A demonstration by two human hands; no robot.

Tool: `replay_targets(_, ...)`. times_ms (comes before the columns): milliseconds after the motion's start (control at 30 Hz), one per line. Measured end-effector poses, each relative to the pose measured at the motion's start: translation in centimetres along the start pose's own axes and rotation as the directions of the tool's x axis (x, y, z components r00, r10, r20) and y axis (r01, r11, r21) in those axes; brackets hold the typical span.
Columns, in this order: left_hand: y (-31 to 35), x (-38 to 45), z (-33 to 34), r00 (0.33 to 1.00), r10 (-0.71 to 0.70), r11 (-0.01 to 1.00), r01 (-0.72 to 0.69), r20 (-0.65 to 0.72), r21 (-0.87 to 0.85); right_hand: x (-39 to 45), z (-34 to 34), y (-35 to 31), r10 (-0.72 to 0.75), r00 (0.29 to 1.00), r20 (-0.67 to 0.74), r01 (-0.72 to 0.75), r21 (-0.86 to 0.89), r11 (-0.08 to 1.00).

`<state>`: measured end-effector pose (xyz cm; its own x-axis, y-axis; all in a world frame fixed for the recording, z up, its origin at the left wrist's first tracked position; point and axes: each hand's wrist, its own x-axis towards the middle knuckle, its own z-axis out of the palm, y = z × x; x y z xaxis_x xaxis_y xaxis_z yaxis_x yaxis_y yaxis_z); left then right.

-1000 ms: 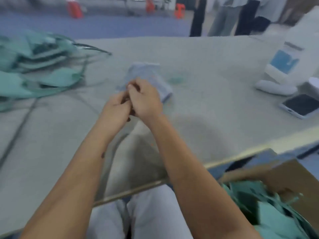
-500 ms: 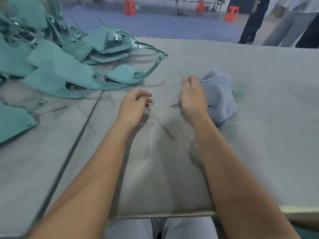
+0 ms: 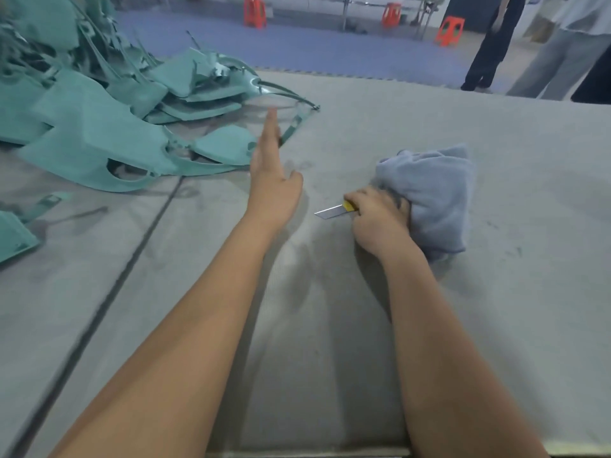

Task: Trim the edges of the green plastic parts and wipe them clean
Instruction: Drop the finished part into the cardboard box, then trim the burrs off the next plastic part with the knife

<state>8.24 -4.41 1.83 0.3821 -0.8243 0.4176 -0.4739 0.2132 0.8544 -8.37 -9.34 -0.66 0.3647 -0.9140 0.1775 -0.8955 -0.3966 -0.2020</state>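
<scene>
A heap of green plastic parts (image 3: 96, 127) lies on the grey table (image 3: 496, 166) at the far left. My left hand (image 3: 272, 173) reaches towards the heap with straight fingers, its fingertips close to a thin green strip at the heap's edge, and holds nothing. My right hand (image 3: 377, 219) grips a yellow-handled utility knife (image 3: 335, 210), its bare blade pointing left. The same hand rests against a crumpled blue-grey cloth (image 3: 433, 193) lying on the table to its right.
More green pieces (image 3: 15, 236) lie at the left edge. A dark seam (image 3: 132, 259) runs diagonally across the table. Beyond the far edge stand people (image 3: 489, 41) and orange stools (image 3: 254, 11) on a blue floor.
My left hand has uncurled and stretched forward towards the green heap. My right hand has stayed by the cloth with the knife. The view has swung left over the last second.
</scene>
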Motion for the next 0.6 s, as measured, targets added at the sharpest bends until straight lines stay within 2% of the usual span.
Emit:
replay_targets(67, -0.6, -0.6, 0.4, 0.997, -0.035, 0.998, 0.031, 0.066, 0.059, -0.1, 0.1, -0.1, 0.015, 0.999, -0.039, -0.016, -0.017, 1.0)
replay_targets(233, -2.0, -1.7, -0.7, 0.994, -0.097, 0.964, 0.08, 0.056, 0.253, -1.0, -0.4, -0.1, -0.005, 0.975, -0.222, 0.014, 0.036, 0.999)
replay_targets(300, -2.0, -1.9, -1.6, 0.993, -0.11, 0.967, 0.094, 0.053, 0.237, -1.4, -0.7, -0.4, 0.003, 0.939, -0.343, 0.048, 0.139, 0.989)
replay_targets(367, -2.0, -2.5, -2.7, 0.992, -0.11, 0.972, 0.095, 0.058, 0.215, -1.8, -1.2, -0.9, 0.105, 0.897, -0.429, 0.056, 0.345, 0.937)
replay_targets(400, -2.1, -2.8, -3.2, 0.992, -0.116, 0.973, 0.103, 0.05, 0.207, -1.9, -1.3, -1.3, 0.171, 0.887, -0.429, 0.043, 0.445, 0.894)
replay_targets(467, -2.5, -3.4, -3.8, 0.991, -0.137, 0.979, 0.135, 0.002, 0.154, -1.8, -1.6, -2.3, 0.288, 0.899, -0.33, -0.03, 0.61, 0.792)
replay_targets(533, -2.5, -3.8, -4.2, 0.99, -0.131, 0.988, 0.136, -0.06, 0.076, -1.1, -1.7, -4.1, 0.333, 0.919, -0.21, -0.046, 0.784, 0.619)
replay_targets(600, -2.3, -3.9, -4.5, 0.988, -0.121, 0.992, 0.122, -0.094, 0.007, -0.4, -1.7, -6.2, 0.349, 0.925, -0.153, -0.044, 0.867, 0.496)
